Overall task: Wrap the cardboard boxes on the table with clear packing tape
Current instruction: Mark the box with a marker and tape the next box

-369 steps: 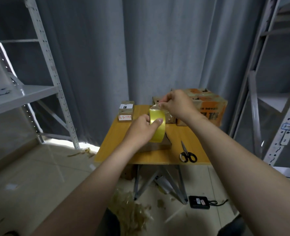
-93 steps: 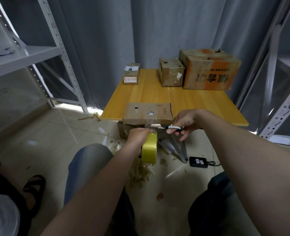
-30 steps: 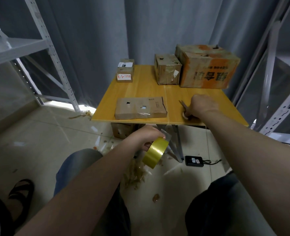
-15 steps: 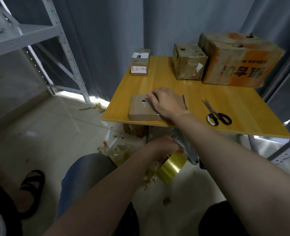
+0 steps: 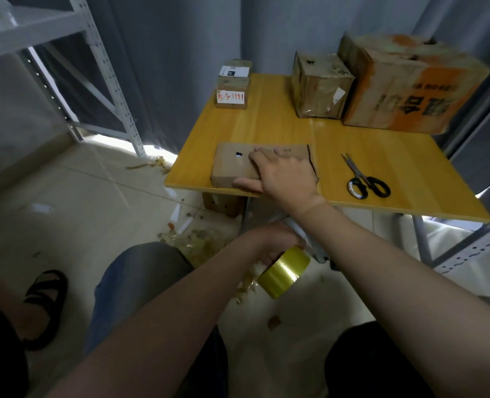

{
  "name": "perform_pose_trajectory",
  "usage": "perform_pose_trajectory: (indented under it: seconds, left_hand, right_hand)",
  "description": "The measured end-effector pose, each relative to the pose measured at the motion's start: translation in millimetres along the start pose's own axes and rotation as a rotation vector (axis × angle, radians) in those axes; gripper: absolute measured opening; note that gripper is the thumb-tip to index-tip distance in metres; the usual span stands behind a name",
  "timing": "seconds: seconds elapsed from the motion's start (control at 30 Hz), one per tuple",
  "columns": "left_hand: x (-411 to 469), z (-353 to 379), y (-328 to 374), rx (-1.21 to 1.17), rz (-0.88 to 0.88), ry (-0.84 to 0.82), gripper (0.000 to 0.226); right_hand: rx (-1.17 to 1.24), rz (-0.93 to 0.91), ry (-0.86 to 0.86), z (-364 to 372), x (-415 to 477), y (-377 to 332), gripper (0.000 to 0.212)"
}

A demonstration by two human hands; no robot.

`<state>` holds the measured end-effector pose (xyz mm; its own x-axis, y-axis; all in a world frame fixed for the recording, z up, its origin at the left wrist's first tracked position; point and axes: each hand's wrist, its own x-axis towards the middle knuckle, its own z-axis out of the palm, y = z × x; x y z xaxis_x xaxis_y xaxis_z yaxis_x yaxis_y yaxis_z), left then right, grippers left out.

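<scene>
A flat cardboard box (image 5: pixel 232 165) lies at the near left edge of the yellow wooden table (image 5: pixel 381 156). My right hand (image 5: pixel 284 173) lies on its top with fingers spread flat and the thumb along the near side. Below the table edge my left hand (image 5: pixel 269 242) grips a roll of yellowish clear tape (image 5: pixel 284 271) held over the floor. A medium cardboard box (image 5: pixel 320 84) and a large orange-printed box (image 5: pixel 407 81) stand at the back right. Two small stacked boxes (image 5: pixel 233 84) sit at the back left corner.
Black-handled scissors (image 5: pixel 364 179) lie on the table to the right of the flat box. Metal shelving (image 5: pixel 103 73) stands to the left and another rack (image 5: pixel 473 242) to the right. Tape scraps (image 5: pixel 200 242) litter the floor under the table. My knees are below.
My right hand left the scissors on the table and moved left onto the flat box, where it stays pressed. My left hand keeps the tape roll low under the table edge.
</scene>
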<state>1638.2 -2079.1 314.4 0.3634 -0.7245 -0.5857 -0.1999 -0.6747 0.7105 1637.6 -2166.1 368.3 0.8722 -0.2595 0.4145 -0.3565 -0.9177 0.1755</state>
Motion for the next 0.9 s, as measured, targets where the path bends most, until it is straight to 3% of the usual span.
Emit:
perform_pose_trajectory:
  seconds: [0.23,0.33,0.43,0.5,0.63,0.77,0.9]
  left_hand:
    - [-20.8,-5.6,-3.4,0.005,-0.015,-0.024,0.020]
    - [-30.5,-12.1,-5.6,-0.017,-0.001,-0.016,0.015]
    - [-42.3,-20.3,-6.7,-0.031,0.037,-0.020,0.017]
    - [-48.4,-24.4,-8.3,-0.035,0.041,-0.024,0.018]
    - [-58.1,-27.6,-6.1,-0.042,0.030,-0.029,0.020]
    - [-69.1,-28.7,-0.5,-0.036,0.035,-0.030,0.017]
    - [-76.5,-28.6,1.6,-0.044,0.043,-0.030,0.015]
  right_hand:
    - [0.020,-0.029,-0.034,-22.8,-17.3,17.4,0.078]
    - [0.067,-0.023,0.030,-21.2,-26.0,19.8,0.072]
    - [0.402,0.047,0.054,-21.8,-31.7,30.0,0.059]
    - [0.595,0.091,-0.035,-27.3,-30.4,39.8,0.053]
    - [0.736,0.098,-0.116,-25.4,-34.2,41.5,0.053]
    - [0.749,0.146,-0.095,-22.7,-37.2,35.2,0.050]
    - [0.626,0.060,0.085,-27.7,-42.1,29.6,0.027]
